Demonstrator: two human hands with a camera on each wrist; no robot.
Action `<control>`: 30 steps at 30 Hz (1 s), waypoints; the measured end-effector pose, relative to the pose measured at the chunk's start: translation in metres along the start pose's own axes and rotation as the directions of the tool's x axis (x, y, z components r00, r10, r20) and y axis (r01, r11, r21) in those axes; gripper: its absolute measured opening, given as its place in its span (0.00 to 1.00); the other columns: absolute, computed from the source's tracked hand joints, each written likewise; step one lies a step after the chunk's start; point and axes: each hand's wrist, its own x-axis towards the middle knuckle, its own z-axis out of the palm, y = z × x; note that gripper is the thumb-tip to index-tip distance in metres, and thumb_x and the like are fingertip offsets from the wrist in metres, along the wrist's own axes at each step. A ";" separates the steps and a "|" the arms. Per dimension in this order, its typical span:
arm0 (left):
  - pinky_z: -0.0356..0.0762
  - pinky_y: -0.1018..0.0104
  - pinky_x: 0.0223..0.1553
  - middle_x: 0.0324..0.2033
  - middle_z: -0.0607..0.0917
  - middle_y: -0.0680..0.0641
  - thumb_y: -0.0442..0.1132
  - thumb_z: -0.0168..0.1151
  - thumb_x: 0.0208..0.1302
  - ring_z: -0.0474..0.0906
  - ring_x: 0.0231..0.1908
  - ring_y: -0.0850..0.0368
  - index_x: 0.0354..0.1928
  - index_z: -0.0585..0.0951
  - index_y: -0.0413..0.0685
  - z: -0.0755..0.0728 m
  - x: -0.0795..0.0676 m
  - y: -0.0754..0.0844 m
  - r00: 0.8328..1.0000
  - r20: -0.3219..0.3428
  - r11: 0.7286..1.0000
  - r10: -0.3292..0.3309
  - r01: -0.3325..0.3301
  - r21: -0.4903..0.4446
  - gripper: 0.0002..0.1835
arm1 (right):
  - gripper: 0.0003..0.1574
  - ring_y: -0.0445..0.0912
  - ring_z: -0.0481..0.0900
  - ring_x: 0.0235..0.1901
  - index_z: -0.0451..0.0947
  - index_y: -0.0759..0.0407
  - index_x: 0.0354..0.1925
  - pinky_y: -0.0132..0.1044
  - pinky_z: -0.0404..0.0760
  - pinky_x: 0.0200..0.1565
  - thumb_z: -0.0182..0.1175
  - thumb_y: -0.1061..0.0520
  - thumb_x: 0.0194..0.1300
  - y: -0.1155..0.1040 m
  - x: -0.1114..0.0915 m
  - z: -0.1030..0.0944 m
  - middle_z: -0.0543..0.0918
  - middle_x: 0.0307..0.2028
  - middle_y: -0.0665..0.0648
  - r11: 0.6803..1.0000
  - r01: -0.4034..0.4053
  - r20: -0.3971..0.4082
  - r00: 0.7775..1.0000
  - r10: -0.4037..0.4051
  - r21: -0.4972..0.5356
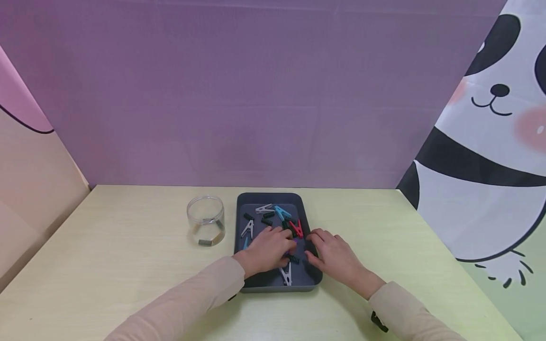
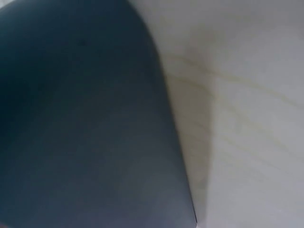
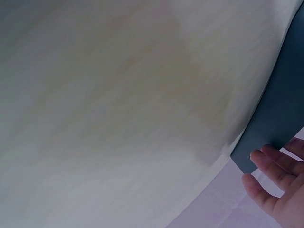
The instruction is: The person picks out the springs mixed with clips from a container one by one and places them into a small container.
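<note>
A dark grey tray (image 1: 273, 287) holds several small spring clips, among them a silver clip (image 1: 286, 274), a blue clip (image 1: 282, 212) and a red clip (image 1: 296, 229). Short black ribbed pieces (image 1: 266, 221) lie among them. My left hand (image 1: 268, 247) reaches over the tray's middle, fingers bent down; a bit of purple shows by its fingertips, and whether they pinch it is hidden. At the tray's right rim is my right hand (image 1: 334, 255), its fingers loosely bent and apart. In the right wrist view, this hand (image 3: 285, 185) is beside the tray's wall (image 3: 270, 118), holding nothing visible.
Left of the tray stands a clear round jar (image 1: 205, 220) with a few ribbed and tan pieces in it. The pale wooden table (image 1: 128, 246) ends at a purple backdrop (image 1: 256, 94). A panda picture (image 1: 490, 142) covers the right side.
</note>
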 end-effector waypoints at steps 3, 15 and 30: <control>0.69 0.66 0.39 0.39 0.79 0.57 0.49 0.66 0.52 0.72 0.39 0.59 0.34 0.81 0.64 -0.002 -0.002 -0.002 1.000 -0.020 1.000 0.005 -0.005 -0.004 0.07 | 0.21 0.45 0.77 0.38 0.76 0.58 0.42 0.39 0.77 0.33 0.61 0.47 0.55 0.000 0.000 0.000 0.78 0.41 0.54 1.000 0.001 -0.002 1.000 -0.001 -0.002; 0.69 0.66 0.40 0.38 0.79 0.59 0.50 0.64 0.54 0.72 0.41 0.60 0.36 0.81 0.64 -0.017 -0.013 -0.013 0.999 -0.004 0.999 -0.041 0.041 -0.025 0.08 | 0.21 0.45 0.77 0.39 0.76 0.59 0.42 0.40 0.77 0.34 0.61 0.47 0.55 0.001 -0.001 0.001 0.79 0.41 0.54 1.000 -0.009 -0.001 1.000 0.009 0.005; 0.69 0.63 0.40 0.37 0.80 0.57 0.45 0.64 0.53 0.72 0.39 0.57 0.34 0.80 0.60 -0.045 -0.031 -0.036 0.997 -0.037 0.997 -0.074 0.073 -0.035 0.06 | 0.20 0.45 0.77 0.39 0.76 0.58 0.42 0.40 0.77 0.35 0.60 0.47 0.55 0.001 -0.001 0.001 0.79 0.42 0.54 1.000 -0.010 -0.005 1.000 0.010 0.012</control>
